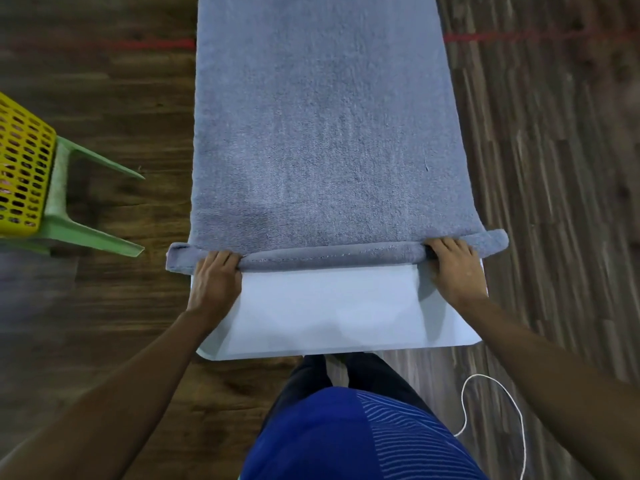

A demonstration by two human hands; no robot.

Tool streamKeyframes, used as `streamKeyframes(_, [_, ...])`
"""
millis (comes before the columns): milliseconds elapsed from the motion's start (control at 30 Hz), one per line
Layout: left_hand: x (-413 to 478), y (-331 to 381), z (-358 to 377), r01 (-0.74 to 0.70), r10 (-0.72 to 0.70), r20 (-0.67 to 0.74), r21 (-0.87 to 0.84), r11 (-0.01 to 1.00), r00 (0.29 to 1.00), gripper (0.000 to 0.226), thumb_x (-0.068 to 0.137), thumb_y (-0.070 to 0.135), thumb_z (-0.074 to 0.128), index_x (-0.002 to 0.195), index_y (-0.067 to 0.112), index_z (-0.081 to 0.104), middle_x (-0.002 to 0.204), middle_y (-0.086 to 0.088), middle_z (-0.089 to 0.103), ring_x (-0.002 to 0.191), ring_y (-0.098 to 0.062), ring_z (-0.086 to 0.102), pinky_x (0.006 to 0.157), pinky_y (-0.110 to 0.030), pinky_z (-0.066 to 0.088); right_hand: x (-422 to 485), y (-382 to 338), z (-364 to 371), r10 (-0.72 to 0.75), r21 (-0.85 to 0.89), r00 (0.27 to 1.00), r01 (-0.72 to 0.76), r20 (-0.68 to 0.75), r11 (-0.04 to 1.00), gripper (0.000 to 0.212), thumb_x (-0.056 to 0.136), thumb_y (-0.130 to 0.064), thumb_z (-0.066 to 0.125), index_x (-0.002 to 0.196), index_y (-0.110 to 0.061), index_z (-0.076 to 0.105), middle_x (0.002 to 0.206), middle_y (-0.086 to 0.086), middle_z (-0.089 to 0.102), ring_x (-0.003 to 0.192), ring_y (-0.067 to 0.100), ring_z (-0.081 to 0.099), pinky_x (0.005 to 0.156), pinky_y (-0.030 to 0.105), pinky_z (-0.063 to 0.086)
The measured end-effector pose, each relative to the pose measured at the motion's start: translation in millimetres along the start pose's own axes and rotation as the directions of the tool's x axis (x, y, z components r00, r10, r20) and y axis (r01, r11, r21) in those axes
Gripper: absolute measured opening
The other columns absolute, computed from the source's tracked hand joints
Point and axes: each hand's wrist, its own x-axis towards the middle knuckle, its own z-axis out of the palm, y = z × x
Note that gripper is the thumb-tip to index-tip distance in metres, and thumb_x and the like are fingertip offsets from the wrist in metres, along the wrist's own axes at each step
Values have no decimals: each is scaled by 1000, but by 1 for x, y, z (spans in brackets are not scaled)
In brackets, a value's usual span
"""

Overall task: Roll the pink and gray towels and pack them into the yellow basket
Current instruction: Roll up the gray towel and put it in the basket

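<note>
A gray towel (325,133) lies flat along a white table (329,313), stretching away from me. Its near edge is turned over into a thin roll (332,259) across the table's width. My left hand (216,278) grips the roll near its left end, fingers curled over it. My right hand (453,268) grips the roll near its right end the same way. The yellow basket (22,168) sits at the far left on a green stool, with something pink faintly showing through its holes.
The green plastic stool (83,230) stands on the dark wooden floor left of the table. A white cord (485,403) lies on the floor at lower right. A red line (502,37) crosses the floor behind the table. My legs stand against the table's near edge.
</note>
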Motion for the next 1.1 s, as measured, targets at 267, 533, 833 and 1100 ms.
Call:
streamKeyframes(267, [7,-2,-9,34,-36,31,48,998,999,13,81,23,45,77,15,54,72,-3,59,71,-27,55,84,-44,33,18,3,-13,79,-40,987,-74,141,996,18,87,-21,58,103,-17,65,105,9,64,100,31,54,86,42,29])
streamKeyframes(533, [-9,-1,5,-67,67,-27,15,998,997,35,74,5,60,109,2,62,106,-14,60,95,-34,55,82,-47,47,-6,2,0,-101,29,995,100,25,995,41,76,-10,61,118,-7,60,117,11,61,106,34,54,94,45,39])
streamKeyframes(833, [8,1,-14,6,-6,91,-7,1000,996,25,82,21,41,75,11,64,70,-8,67,65,-28,59,81,-43,42,12,3,-8,44,-19,987,-42,155,999,23,90,-25,47,100,-15,65,97,10,71,94,31,60,87,42,36])
streamKeyframes(1100, [11,-2,-6,-9,11,-91,18,1000,996,9,85,11,53,90,8,61,87,-10,58,83,-33,52,77,-43,37,9,4,-3,-46,-16,997,45,-69,999,23,78,-13,48,97,-10,61,98,13,56,89,36,51,74,46,39])
